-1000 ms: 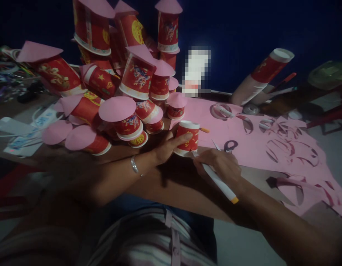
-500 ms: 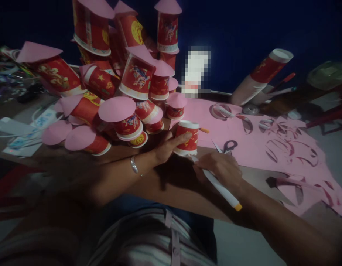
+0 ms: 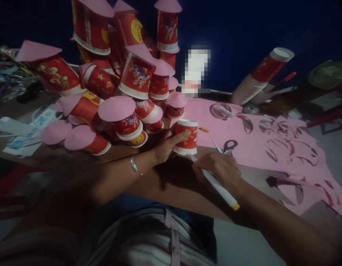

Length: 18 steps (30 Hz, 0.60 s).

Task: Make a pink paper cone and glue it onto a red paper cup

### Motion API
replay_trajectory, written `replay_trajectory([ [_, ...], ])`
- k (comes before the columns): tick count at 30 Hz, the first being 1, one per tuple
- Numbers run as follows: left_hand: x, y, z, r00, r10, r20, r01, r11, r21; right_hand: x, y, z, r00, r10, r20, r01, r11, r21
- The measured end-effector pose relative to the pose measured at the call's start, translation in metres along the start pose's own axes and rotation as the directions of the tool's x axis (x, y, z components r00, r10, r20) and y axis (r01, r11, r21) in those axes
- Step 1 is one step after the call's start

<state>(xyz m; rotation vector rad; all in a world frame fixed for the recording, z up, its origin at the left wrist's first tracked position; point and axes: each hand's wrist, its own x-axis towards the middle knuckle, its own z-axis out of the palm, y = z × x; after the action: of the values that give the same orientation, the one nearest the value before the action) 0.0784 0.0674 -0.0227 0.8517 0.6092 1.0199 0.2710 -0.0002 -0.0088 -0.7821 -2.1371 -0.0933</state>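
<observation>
My left hand (image 3: 171, 144) is wrapped round a red paper cup (image 3: 189, 137) with gold markings and white rims, its thumb lying across the side. In my right hand (image 3: 219, 168) is a white marker (image 3: 221, 190) with an orange-yellow end pointing back towards me. The marker's tip meets the lower rim of the cup, though the exact contact is hard to make out. A small orange cap (image 3: 204, 130) lies just right of the cup on pink paper (image 3: 198, 111). Scissors (image 3: 229, 146) with dark handles rest beyond my right hand.
Several red cups with pink cone tops, one of them a front cup (image 3: 128, 125), are piled at the left. Cut pink scraps (image 3: 290, 147) cover the right side. A leaning stack of cups (image 3: 262, 70) stands at the back right. A power strip (image 3: 32, 129) with cables lies far left.
The cup has shifted very slightly up and left in my left hand. The marker and my right hand have moved a little left. Everything else looks the same.
</observation>
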Motion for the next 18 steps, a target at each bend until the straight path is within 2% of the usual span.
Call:
replay_trajectory([
  [4,0.000,0.000,0.000,1.000,0.006,0.007,-0.006,1.000,-0.005,0.001,-0.003,0.002,0.999,0.024,-0.048,-0.025,0.999,-0.021],
  [14,0.001,-0.001,0.000,1.000,0.001,0.000,-0.001,1.000,-0.003,0.009,0.001,0.006,0.993,-0.044,-0.113,0.043,0.999,-0.015],
  [18,0.001,0.000,0.001,1.000,0.009,0.001,-0.009,1.000,-0.012,0.013,0.001,0.007,0.993,-0.029,-0.116,0.025,0.999,-0.032],
])
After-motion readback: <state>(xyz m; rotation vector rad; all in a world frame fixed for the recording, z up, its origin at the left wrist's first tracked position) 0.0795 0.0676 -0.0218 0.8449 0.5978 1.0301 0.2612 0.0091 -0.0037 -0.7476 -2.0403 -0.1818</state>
